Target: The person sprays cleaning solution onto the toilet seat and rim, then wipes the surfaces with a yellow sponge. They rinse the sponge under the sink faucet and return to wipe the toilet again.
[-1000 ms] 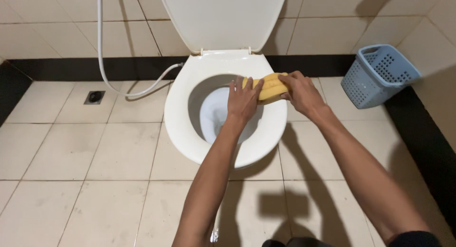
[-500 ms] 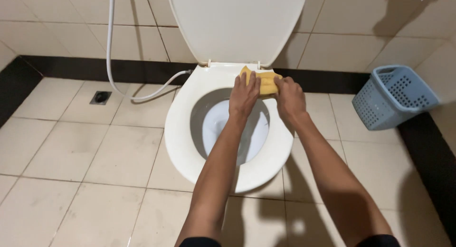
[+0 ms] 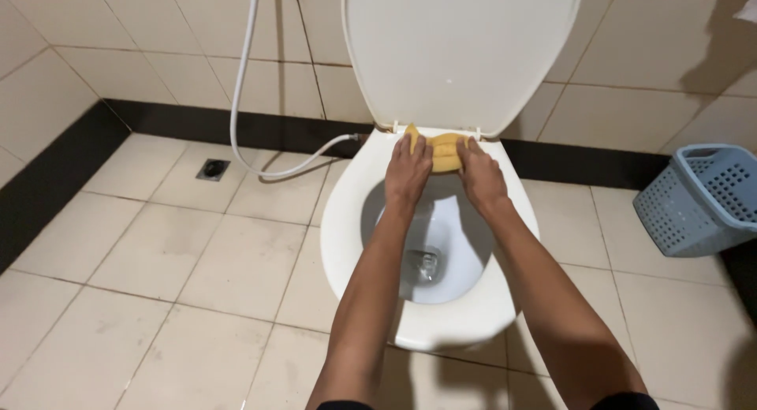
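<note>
a yellow cloth [image 3: 442, 151] lies bunched on the back rim of the white toilet bowl [image 3: 347, 221], just below the raised lid [image 3: 461, 51]. the left hand [image 3: 408, 172] and right hand [image 3: 481, 176] press on it from either side, fingers curled over it. a white hose [image 3: 240, 95] hangs left; a blue basket [image 3: 698, 201] stands right on the tiled floor [image 3: 158, 260].

I see two bare forearms coming up from the bottom edge, no watch, no rings, no gloves that I can make out. Left hand [image 3: 408, 173] and right hand [image 3: 481, 177] both uncovered, nails short. Dark sleeve edges, black by the look, show at the bottom by each upper arm; fabric too cropped to tell more
</note>
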